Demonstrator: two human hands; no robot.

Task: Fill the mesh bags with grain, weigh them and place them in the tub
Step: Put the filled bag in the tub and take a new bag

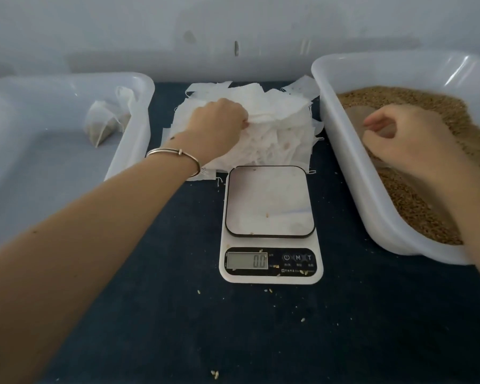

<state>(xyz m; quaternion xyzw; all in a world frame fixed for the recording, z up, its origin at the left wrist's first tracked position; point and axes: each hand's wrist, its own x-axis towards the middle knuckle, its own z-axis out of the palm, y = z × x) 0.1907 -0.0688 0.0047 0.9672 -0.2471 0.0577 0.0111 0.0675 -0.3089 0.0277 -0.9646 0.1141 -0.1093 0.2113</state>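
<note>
A pile of empty white mesh bags (277, 115) lies at the back of the table, behind the scale (270, 200). My left hand (216, 123) rests on the pile, and its curled fingers pinch the top bag at its edge. My right hand (408, 139) is inside the right tub (344, 153), which holds brown grain (416, 209). Its fingers curl round a translucent scoop (358, 115) that lies in the grain. The left tub (128, 153) holds a filled mesh bag (103, 124) in its far right corner. The scale's plate carries nothing and its display reads 0.0.
Both tubs flank the scale on a dark blue table cover (178, 314). Loose grains are scattered on the cover and on the scale's front panel. A pale wall stands close behind the tubs.
</note>
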